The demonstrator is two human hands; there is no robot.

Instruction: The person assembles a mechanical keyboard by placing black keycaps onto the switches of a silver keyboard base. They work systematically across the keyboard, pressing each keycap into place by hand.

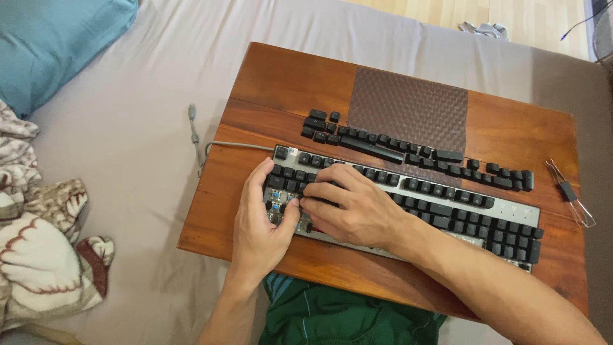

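Two bare hands worked at the left end of a black-keyed mechanical keyboard with a silver metal plate, which lay slantwise across a reddish-brown wooden lap table. The left hand rested on the keyboard's left edge, fingers loosely curled over the keys and thumb beside the bare blue switches; it gripped nothing that could be seen. The right hand lay flat across the keys with fingertips pressing down near those switches, and whether a keycap sat under them could not be told.

Loose black plastic keycaps lay in rows at twelve o'clock from the keyboard, partly on a dark woven mat. They looked light, hard and smooth, likely to slip or scatter, best pinched by two opposite sides. By contrast the keyboard looked stiff and fairly heavy, steadied best by its outer edges. A grey cable ran off at nine o'clock. At three o'clock lay a thin wire keycap puller with a dark handle.

The table stood on a soft grey bedsheet, so it might rock under pressure. A teal pillow sat at ten o'clock, a patterned blanket at eight o'clock, pale wooden flooring at twelve, and green shorts at six.
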